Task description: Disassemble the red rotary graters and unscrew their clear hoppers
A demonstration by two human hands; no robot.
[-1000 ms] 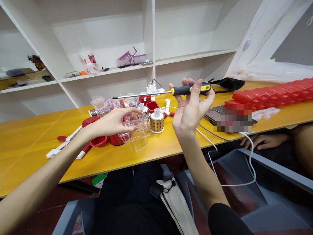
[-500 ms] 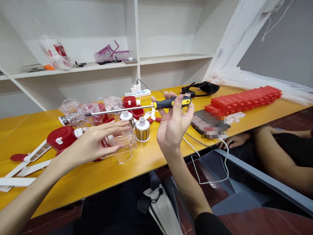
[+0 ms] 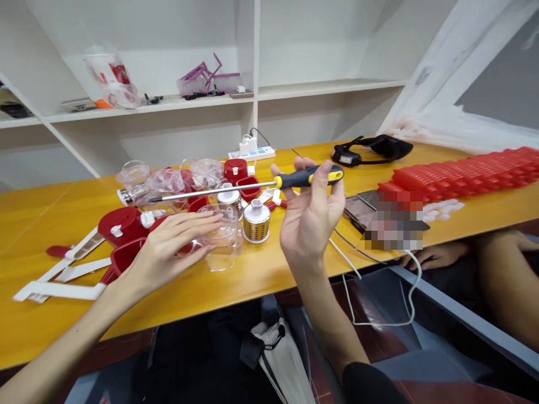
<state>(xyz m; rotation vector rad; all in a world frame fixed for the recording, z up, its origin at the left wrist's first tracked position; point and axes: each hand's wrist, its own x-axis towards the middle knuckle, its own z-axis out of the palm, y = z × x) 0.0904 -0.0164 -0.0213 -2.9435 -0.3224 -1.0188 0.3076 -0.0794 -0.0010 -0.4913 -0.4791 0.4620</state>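
My right hand (image 3: 309, 216) is raised above the yellow table (image 3: 261, 269), palm toward me, fingers pinching the black-and-yellow handle of a long screwdriver (image 3: 252, 185). Its steel shaft points left over the parts. My left hand (image 3: 168, 249) rests with fingers stretched out on a clear plastic housing (image 3: 221, 238) lying on the table. A gold drum with a white cap (image 3: 256, 220) stands just right of the housing.
Red and clear plastic parts (image 3: 168, 185), white strips (image 3: 63, 280) and red lids lie left. A power strip (image 3: 251, 152), black headband device (image 3: 370, 148), rows of red pieces (image 3: 463, 171) and a white cable (image 3: 379, 292) lie right. Another person's hand (image 3: 429, 258) shows under the table edge.
The view swung; my right hand with the screwdriver dropped slightly lower and stayed level. My left hand flattened over the clear housing.
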